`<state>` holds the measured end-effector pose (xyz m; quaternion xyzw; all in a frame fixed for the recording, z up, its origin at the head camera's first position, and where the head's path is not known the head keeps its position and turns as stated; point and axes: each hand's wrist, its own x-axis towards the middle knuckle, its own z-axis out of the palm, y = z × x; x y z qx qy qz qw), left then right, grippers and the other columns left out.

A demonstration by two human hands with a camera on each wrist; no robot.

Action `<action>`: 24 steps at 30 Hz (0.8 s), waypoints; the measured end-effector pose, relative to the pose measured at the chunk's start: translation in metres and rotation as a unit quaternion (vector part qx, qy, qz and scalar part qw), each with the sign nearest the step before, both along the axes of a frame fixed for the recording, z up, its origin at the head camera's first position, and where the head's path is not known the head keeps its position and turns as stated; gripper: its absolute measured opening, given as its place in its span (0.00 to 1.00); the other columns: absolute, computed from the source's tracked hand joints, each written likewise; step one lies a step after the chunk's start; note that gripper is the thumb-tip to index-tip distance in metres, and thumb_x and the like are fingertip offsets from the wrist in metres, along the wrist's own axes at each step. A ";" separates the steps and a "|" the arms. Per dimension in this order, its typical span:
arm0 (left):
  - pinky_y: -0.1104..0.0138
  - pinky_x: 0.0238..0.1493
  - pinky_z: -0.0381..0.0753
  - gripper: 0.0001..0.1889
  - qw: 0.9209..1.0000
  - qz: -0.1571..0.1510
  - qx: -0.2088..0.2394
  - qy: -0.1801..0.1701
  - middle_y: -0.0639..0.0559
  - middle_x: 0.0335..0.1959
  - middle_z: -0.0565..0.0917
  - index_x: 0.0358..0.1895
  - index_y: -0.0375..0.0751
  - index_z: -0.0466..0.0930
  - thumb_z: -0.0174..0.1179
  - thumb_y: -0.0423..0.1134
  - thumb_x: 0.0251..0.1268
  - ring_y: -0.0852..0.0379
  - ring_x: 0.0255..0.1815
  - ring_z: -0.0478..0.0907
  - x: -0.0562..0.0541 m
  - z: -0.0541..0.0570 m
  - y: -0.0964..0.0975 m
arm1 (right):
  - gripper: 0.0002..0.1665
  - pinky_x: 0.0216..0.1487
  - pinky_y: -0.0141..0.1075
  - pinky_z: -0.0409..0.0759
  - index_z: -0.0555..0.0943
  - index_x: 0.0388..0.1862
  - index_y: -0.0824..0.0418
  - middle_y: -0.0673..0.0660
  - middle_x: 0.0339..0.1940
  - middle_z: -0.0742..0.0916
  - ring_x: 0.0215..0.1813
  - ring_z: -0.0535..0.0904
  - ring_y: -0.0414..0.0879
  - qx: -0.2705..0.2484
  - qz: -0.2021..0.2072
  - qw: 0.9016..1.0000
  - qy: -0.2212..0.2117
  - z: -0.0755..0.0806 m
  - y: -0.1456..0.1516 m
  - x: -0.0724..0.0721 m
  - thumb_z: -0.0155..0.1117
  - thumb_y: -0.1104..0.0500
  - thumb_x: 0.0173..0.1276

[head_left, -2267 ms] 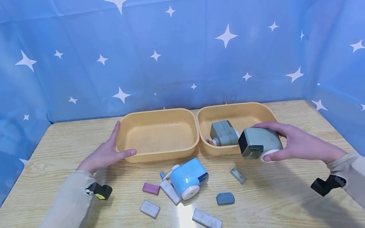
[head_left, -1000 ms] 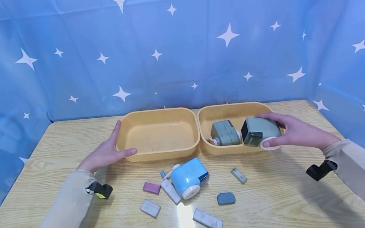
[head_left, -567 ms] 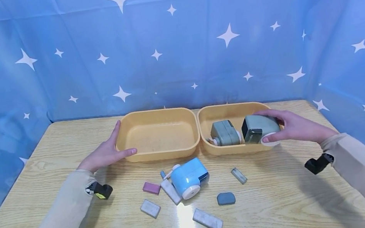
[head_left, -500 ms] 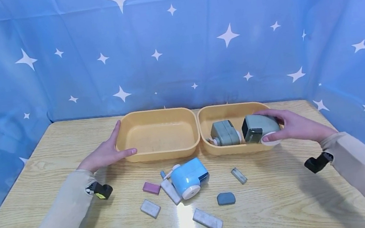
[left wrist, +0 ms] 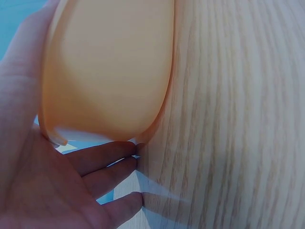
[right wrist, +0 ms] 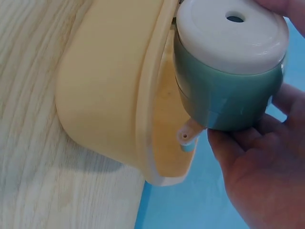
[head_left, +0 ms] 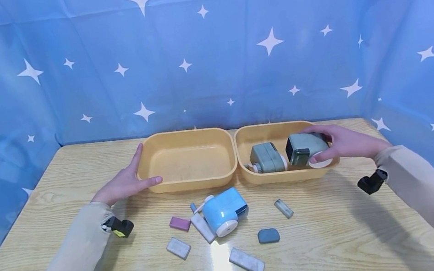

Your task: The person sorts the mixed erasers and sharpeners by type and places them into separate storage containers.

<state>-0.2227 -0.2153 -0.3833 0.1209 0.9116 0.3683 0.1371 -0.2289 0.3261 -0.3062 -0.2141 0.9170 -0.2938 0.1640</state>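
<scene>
My right hand (head_left: 344, 141) grips a grey-green crank pencil sharpener (head_left: 305, 142) by its right end, thumb near its white round part. In the right wrist view, the sharpener (right wrist: 228, 90) overlaps the tray opening, its small crank handle (right wrist: 188, 132) hanging inside the rim. A second grey-green pencil sharpener (head_left: 267, 158) lies in the left part of the right tan tray (head_left: 285, 177). With fingers spread, my left hand (head_left: 125, 181) rests against the left end of the other tan tray (head_left: 190, 185); that tray holds nothing. The left wrist view shows straight fingers (left wrist: 109, 174) by its wall.
In front of the trays lies a blue pencil sharpener (head_left: 221, 209). Around it are a purple eraser (head_left: 180, 224), several greyish eraser-like blocks (head_left: 247, 262) and a dark blue block (head_left: 268, 235). A starry blue curtain (head_left: 209, 81) hangs behind the table.
My right hand has carried the grey-green pencil sharpener from above the right tray's front edge back into the tray opening, beside the other one. My left hand has stayed put.
</scene>
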 end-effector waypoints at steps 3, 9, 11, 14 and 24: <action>0.41 0.66 0.55 0.61 1.000 0.000 0.000 0.001 0.29 0.75 0.43 0.76 0.49 0.20 0.62 0.63 0.59 0.30 0.71 0.51 0.000 -0.001 0.000 | 0.42 0.37 0.41 0.76 0.66 0.71 0.53 0.58 0.47 0.78 0.38 0.76 0.52 -0.004 0.004 1.000 -0.007 -0.001 -0.001 -0.003 0.73 0.50 0.60; 0.41 0.67 0.55 0.61 1.000 -0.001 -0.001 0.005 0.29 0.75 0.43 0.76 0.48 0.20 0.62 0.62 0.59 0.30 0.71 0.51 -0.001 -0.002 0.000 | 0.42 0.36 0.42 0.76 0.68 0.69 0.53 0.58 0.49 0.77 0.41 0.74 0.53 -0.009 0.014 1.000 0.000 -0.005 -0.003 -0.008 0.75 0.52 0.57; 0.41 0.67 0.55 0.61 1.000 -0.001 -0.001 0.006 0.29 0.75 0.43 0.76 0.48 0.20 0.62 0.62 0.59 0.30 0.71 0.51 -0.001 -0.002 0.000 | 0.42 0.36 0.42 0.76 0.68 0.68 0.53 0.58 0.50 0.76 0.41 0.73 0.52 -0.007 0.014 1.000 0.000 -0.007 -0.003 -0.009 0.76 0.52 0.57; 0.41 0.66 0.55 0.61 1.000 0.000 0.001 0.004 0.29 0.75 0.44 0.76 0.48 0.20 0.62 0.62 0.59 0.30 0.71 0.51 -0.001 -0.001 0.000 | 0.42 0.36 0.42 0.75 0.67 0.69 0.53 0.58 0.48 0.76 0.41 0.73 0.52 -0.003 0.015 1.000 0.000 -0.008 -0.003 -0.009 0.76 0.53 0.56; 0.41 0.66 0.55 0.61 1.000 0.000 0.010 0.000 0.30 0.75 0.45 0.76 0.49 0.20 0.63 0.62 0.58 0.31 0.71 0.53 -0.001 -0.002 -0.001 | 0.41 0.33 0.39 0.75 0.67 0.68 0.58 0.58 0.42 0.76 0.37 0.73 0.50 0.001 0.035 0.999 0.000 -0.018 0.002 -0.009 0.74 0.55 0.58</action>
